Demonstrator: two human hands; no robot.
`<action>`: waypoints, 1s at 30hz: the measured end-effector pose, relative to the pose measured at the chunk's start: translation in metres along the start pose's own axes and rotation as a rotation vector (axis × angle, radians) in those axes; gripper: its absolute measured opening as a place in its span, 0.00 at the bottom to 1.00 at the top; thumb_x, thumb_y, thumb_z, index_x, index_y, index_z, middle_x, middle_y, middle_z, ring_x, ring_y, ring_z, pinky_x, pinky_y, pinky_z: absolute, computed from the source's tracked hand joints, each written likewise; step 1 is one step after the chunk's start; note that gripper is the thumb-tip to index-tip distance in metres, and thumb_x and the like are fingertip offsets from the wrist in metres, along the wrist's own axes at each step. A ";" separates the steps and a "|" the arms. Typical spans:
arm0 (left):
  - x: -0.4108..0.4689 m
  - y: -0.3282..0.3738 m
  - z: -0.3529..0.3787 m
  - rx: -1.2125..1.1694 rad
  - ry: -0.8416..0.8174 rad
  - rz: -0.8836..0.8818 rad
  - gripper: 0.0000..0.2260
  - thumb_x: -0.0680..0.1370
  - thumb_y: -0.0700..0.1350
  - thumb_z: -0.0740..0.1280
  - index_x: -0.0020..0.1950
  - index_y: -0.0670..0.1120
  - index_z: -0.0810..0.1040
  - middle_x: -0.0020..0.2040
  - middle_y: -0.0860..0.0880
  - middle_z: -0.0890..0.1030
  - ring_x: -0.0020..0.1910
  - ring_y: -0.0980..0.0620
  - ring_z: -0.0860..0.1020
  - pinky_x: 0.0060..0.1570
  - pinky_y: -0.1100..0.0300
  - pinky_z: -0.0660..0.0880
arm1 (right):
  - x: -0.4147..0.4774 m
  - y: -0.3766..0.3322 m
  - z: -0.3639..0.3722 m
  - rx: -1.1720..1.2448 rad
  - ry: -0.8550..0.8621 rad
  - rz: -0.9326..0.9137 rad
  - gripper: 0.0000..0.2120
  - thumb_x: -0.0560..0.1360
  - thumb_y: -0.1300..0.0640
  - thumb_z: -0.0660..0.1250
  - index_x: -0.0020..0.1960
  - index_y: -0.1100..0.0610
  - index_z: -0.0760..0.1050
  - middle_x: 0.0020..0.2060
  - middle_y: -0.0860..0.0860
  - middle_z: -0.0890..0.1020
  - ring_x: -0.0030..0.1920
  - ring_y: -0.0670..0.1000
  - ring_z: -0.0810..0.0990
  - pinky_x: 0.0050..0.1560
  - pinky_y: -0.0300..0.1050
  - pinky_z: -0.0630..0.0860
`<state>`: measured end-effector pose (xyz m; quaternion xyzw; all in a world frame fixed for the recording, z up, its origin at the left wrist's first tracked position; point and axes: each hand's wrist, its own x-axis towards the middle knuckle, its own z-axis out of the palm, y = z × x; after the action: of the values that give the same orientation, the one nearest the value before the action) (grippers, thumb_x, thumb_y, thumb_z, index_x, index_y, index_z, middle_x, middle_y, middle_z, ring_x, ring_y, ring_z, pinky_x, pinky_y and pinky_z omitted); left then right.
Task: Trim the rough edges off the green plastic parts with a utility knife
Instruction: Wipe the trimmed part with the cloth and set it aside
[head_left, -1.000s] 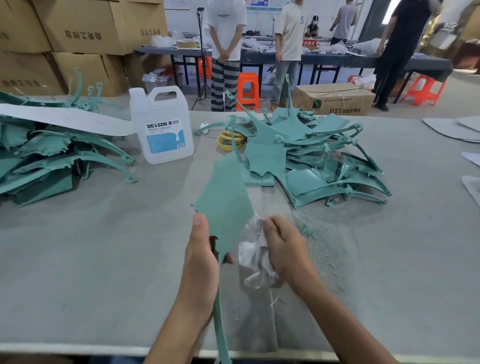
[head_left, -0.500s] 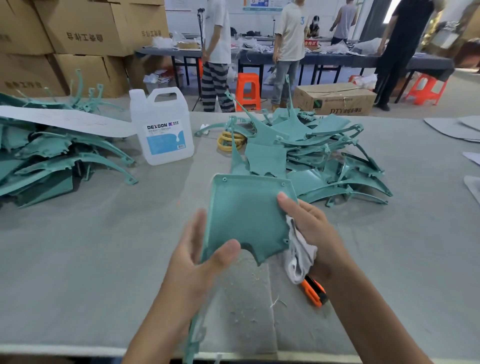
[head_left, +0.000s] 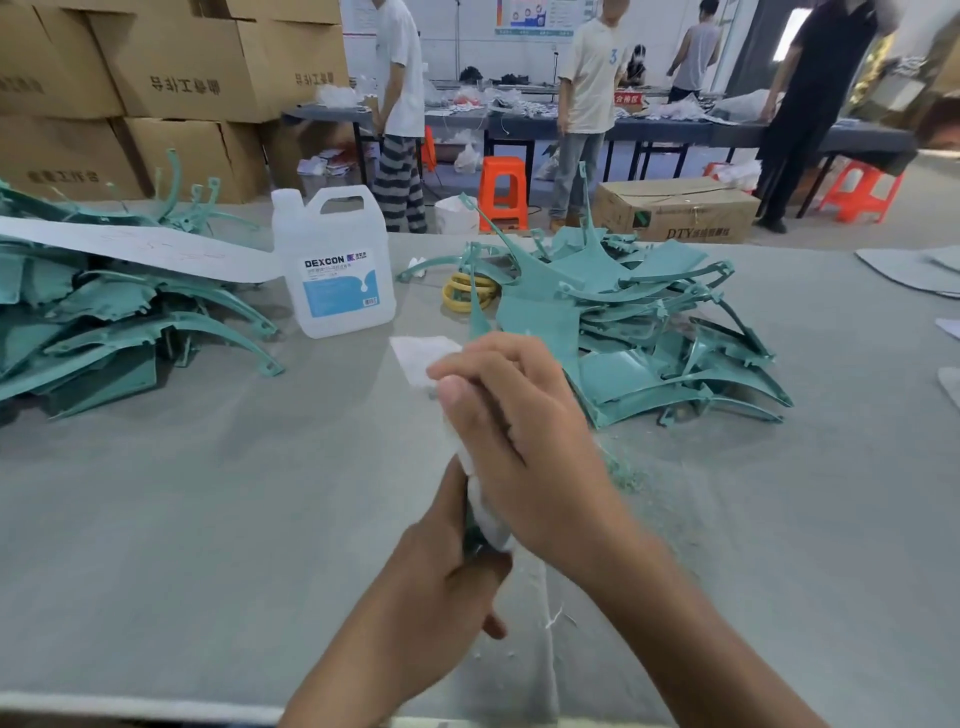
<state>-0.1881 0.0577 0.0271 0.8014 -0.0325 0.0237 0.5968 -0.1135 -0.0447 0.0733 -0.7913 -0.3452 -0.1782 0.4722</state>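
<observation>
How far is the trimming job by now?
Done: green shavings suggest some trimming. In hand: the left hand grips one green part, the right hand holds a white cloth against it; no knife shows. Remaining: left pile and right pile, trimmed or not I cannot tell.

On the table (head_left: 182, 545): left pile of parts (head_left: 104, 332) at far left with a flat sheet (head_left: 145, 247) lying across its top, jug (head_left: 332, 265) just right of it, coiled rings (head_left: 462, 293) between the jug and the right pile of parts (head_left: 639, 332). Near centre, in front of those, right hand (head_left: 524, 436) sits over left hand (head_left: 447, 587), with a cloth (head_left: 421, 358) and a held part (head_left: 471, 527) between them. Behind the table: stacked cartons (head_left: 171, 78) back left, 1 carton (head_left: 675, 210) on the floor behind the right pile, a stool (head_left: 501, 189) left of it, far table (head_left: 675, 130) beyond.
</observation>
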 end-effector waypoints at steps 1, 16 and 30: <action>-0.002 -0.001 -0.003 0.048 0.002 0.000 0.30 0.77 0.41 0.61 0.75 0.64 0.59 0.47 0.60 0.80 0.34 0.49 0.82 0.34 0.46 0.82 | -0.002 0.000 -0.001 0.010 -0.014 -0.011 0.11 0.82 0.50 0.63 0.57 0.52 0.81 0.55 0.46 0.77 0.59 0.49 0.75 0.62 0.41 0.70; -0.019 -0.006 -0.015 0.242 -0.060 -0.001 0.33 0.79 0.49 0.61 0.73 0.79 0.50 0.39 0.46 0.79 0.34 0.46 0.77 0.44 0.42 0.80 | 0.034 0.052 -0.041 0.163 0.395 0.309 0.08 0.82 0.51 0.63 0.48 0.49 0.80 0.24 0.41 0.73 0.24 0.41 0.67 0.27 0.33 0.64; -0.013 0.003 -0.036 0.074 0.111 0.146 0.19 0.76 0.55 0.70 0.65 0.69 0.72 0.50 0.62 0.84 0.44 0.64 0.81 0.41 0.66 0.77 | -0.013 0.087 -0.013 0.093 0.271 0.567 0.08 0.83 0.49 0.58 0.51 0.47 0.74 0.46 0.44 0.77 0.50 0.49 0.77 0.44 0.41 0.69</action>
<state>-0.2012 0.0915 0.0394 0.8159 -0.0567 0.1127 0.5643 -0.0597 -0.0887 0.0176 -0.8026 -0.0527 -0.1275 0.5804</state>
